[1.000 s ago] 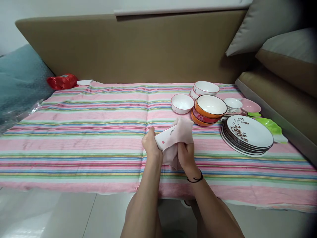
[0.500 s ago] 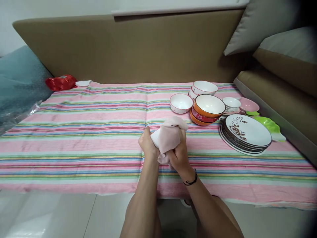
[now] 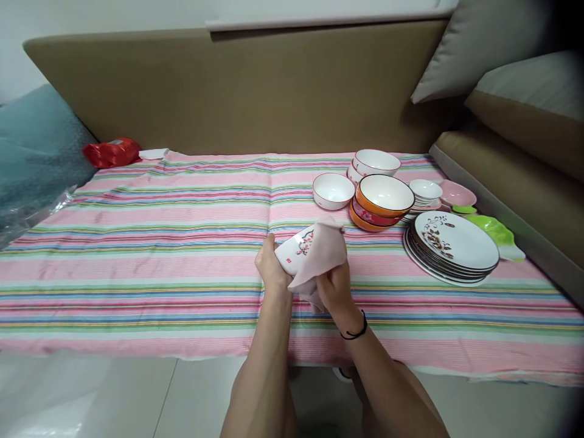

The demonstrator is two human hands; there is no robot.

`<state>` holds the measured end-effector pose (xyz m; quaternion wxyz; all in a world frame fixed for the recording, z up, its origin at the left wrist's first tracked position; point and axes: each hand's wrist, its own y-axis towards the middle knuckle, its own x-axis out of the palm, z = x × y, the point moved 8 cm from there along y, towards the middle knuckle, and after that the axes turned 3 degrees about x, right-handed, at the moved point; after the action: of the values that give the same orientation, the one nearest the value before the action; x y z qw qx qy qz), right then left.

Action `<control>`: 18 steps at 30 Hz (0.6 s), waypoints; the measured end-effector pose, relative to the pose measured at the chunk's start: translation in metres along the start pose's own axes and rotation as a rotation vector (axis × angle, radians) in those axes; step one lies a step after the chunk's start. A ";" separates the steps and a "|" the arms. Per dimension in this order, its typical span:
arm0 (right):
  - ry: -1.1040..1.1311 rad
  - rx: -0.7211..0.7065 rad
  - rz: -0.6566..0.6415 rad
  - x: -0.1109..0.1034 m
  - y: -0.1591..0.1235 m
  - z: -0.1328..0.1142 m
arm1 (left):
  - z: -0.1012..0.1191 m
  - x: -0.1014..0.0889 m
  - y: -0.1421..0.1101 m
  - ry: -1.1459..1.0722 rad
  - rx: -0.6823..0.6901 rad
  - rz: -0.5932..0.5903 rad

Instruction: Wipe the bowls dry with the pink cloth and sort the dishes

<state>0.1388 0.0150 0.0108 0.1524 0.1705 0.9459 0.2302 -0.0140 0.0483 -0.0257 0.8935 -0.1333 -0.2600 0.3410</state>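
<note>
- Striped sheet (image 3: pixel 137 261) underneath, tan backrest (image 3: pixel 228 91) beyond.
- Left hand (image 3: pixel 270 263) grips white flowered bowl (image 3: pixel 295 249), between both hands.
- Right hand (image 3: pixel 336 286) clutches pale cloth (image 3: pixel 323 248) draped over it.
- Stacked plates (image 3: pixel 460 240) right of the hands.

On my left I note a blue cushion (image 3: pixel 41 143), clear plastic (image 3: pixel 61 199) by its edge; glossy red bundle (image 3: pixel 112 152) beside a flat white piece (image 3: pixel 154 154). Ahead: brown backrest (image 3: pixel 246 97). Right: grey cushion (image 3: pixel 488 52) above a two-toned one (image 3: pixel 538 100). Below: tiled floor (image 3: pixel 123 395).
</note>
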 end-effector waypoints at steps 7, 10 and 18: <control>-0.435 -0.382 -0.146 0.023 -0.011 -0.044 | 0.010 0.000 -0.003 0.117 0.095 -0.072; -0.344 -0.295 -0.110 0.018 -0.007 -0.038 | 0.008 0.002 -0.005 0.131 0.078 -0.080; 0.200 0.350 0.077 -0.004 0.000 0.028 | -0.001 0.002 -0.001 -0.069 0.032 -0.035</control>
<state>0.1526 0.0242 -0.0120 0.0170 0.2068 0.9746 0.0840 -0.0112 0.0488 -0.0253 0.8919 -0.1027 -0.2873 0.3339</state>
